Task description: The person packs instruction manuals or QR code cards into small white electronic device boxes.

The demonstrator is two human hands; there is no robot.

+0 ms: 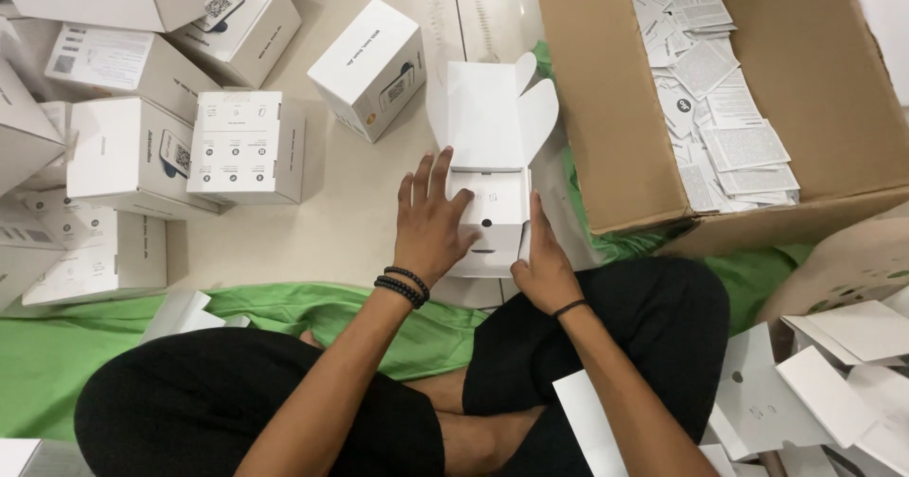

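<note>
1. White carton [492, 212]: small, lying on the tiled floor [360, 221] just ahead of the person's crossed legs. Lid and rounded side tabs stand open, pointing away from the person. A white insert with a small dark dot shows inside.
2. Cardboard box [606, 108]: large, brown, open-topped, at upper right on a green cloth [284, 311]. Holds a loose heap of printed white leaflets [720, 108].
3. Closed white cartons [248, 145]: many, stacked and scattered over the floor to the left and top left, well apart from the open carton.
4. Flat white carton blanks [833, 373]: an unfolded pile at lower right, beside the person's knee.
5. Left hand [431, 216]: fingers spread, palm down, resting on the open carton's left side and front insert; pressing flat, not clasped. Beaded black bracelets at the wrist. Forearm reaches forward from lower left.
6. Right hand [542, 264]: loosely curled against the carton's right wall, thumb up along its edge, steadying it. Thin black band at the wrist. Forearm comes in from lower right.
</note>
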